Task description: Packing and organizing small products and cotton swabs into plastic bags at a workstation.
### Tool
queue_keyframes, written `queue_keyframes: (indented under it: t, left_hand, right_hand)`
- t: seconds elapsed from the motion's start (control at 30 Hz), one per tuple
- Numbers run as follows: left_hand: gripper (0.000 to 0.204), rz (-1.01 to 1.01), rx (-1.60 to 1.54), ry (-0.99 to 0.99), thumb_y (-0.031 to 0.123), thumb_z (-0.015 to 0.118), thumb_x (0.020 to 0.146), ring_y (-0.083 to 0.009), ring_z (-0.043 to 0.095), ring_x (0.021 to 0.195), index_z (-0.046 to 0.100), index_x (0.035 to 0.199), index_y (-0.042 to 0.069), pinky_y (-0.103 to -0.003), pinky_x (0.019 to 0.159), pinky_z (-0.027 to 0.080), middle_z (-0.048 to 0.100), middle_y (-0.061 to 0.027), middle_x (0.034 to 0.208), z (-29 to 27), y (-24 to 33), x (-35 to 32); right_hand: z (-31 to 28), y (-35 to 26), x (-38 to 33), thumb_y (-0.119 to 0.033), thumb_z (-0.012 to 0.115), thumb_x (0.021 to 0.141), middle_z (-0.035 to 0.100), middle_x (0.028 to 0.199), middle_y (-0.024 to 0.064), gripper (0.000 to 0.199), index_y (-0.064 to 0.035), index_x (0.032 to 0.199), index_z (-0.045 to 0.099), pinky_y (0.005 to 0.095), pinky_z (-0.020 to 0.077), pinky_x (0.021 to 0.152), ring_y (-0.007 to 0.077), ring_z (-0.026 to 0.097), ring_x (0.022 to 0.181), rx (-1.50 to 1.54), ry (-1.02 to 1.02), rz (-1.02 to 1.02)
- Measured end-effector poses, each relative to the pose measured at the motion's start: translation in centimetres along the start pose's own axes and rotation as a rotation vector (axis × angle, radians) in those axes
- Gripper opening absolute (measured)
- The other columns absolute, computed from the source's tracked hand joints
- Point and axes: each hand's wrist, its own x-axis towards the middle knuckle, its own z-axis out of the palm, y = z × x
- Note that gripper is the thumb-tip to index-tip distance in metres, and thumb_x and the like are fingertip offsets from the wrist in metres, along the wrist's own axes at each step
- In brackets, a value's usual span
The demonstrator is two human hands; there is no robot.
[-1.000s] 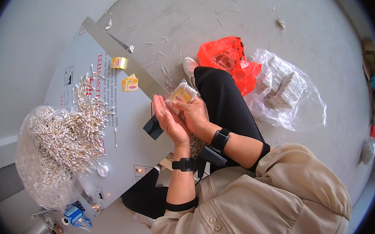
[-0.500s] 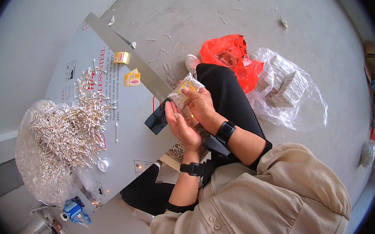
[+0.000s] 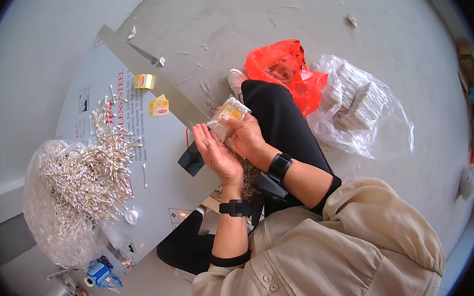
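Observation:
My right hand point(image 3: 249, 138) grips a clear pack of cotton swabs point(image 3: 229, 115) with a yellow label, thumb on top. Flat and with fingers stretched out, my left hand point(image 3: 220, 159) rests its fingertips by the pack's near left end, palm turned toward it. Whether the left fingers press on the swab tips is hard to tell. Below the hands, partly hidden by them, loose swabs point(image 3: 250, 176) lie in a cardboard box point(image 3: 212, 203). Beside the left hand a dark block point(image 3: 191, 161) sits at the table's edge.
On the metal-sheet table point(image 3: 159, 154) a heap of loose cotton swabs point(image 3: 84, 185) spills from a clear bag point(image 3: 39, 219). Yellow cards point(image 3: 159, 106) and a yellow stack point(image 3: 144, 81) lie near the edge. A red bag point(image 3: 277, 61) and a clear bag of packs point(image 3: 363, 104) stand on the floor.
The left fingers have straightened and lie flatter beside the pack. Both hands and the pack sit slightly further left in the picture, while the whole view has shifted a little too.

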Motion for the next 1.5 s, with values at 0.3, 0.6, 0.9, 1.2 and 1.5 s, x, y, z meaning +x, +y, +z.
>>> queue_keyframes:
  t: [0.3, 0.6, 0.9, 1.2, 1.5]
  left_hand:
    - [0.061, -0.081, 0.109, 0.101, 0.035, 0.044, 0.102, -0.0366, 0.036, 0.136, 0.023, 0.146, -0.004, -0.046, 0.116, 0.026, 0.033, -0.0281, 0.146, -1.4, 0.7, -1.5]
    - [0.063, -0.211, -0.032, -0.005, 0.037, 0.04, 0.103, -0.0325, 0.038, 0.135, 0.024, 0.145, -0.007, -0.043, 0.115, 0.028, 0.037, -0.0266, 0.143, -1.0, 1.5, -1.4]
    - [0.063, -0.204, -0.018, 0.042, 0.04, 0.035, 0.104, -0.0343, 0.04, 0.133, 0.024, 0.146, -0.007, -0.045, 0.115, 0.03, 0.039, -0.028, 0.141, -1.9, 2.2, 0.3]
    - [0.067, -0.374, -0.097, 0.079, 0.044, 0.037, 0.103, -0.0344, 0.046, 0.126, 0.021, 0.145, -0.006, -0.045, 0.111, 0.036, 0.043, -0.0282, 0.134, -0.8, 2.9, 2.2]
    - [0.062, -0.342, -0.039, 0.097, 0.044, 0.037, 0.103, -0.0316, 0.049, 0.124, 0.031, 0.139, -0.006, -0.042, 0.108, 0.041, 0.046, -0.0251, 0.134, -1.8, 2.1, 1.9]
  right_hand:
    - [-0.9, -0.4, 0.8, 0.006, 0.063, 0.086, 0.065, 0.114, 0.0139, 0.034, 0.0035, 0.119, 0.056, 0.0396, 0.0502, 0.097, 0.0248, 0.063, 0.108, -0.03, 0.002, 0.031]
    - [0.4, 0.0, -0.2, 0.007, 0.063, 0.085, 0.066, 0.112, 0.0125, 0.035, 0.0024, 0.119, 0.056, 0.0373, 0.0517, 0.094, 0.0241, 0.064, 0.103, -0.034, -0.014, -0.009]
    - [0.0, -0.8, 0.7, 0.0, 0.066, 0.085, 0.067, 0.109, 0.0112, 0.033, -0.0001, 0.117, 0.057, 0.0378, 0.0534, 0.09, 0.0232, 0.065, 0.1, -0.012, -0.036, 0.052]
    - [0.3, -0.3, 0.5, 0.003, 0.062, 0.087, 0.065, 0.118, 0.0141, 0.036, -0.0002, 0.122, 0.054, 0.0407, 0.0514, 0.097, 0.0256, 0.063, 0.109, -0.015, -0.04, 0.013]
    - [0.9, 0.8, -1.0, 0.008, 0.063, 0.083, 0.065, 0.113, 0.0083, 0.046, -0.0015, 0.127, 0.054, 0.0305, 0.0498, 0.091, 0.0165, 0.061, 0.103, -0.228, -0.124, -0.114]
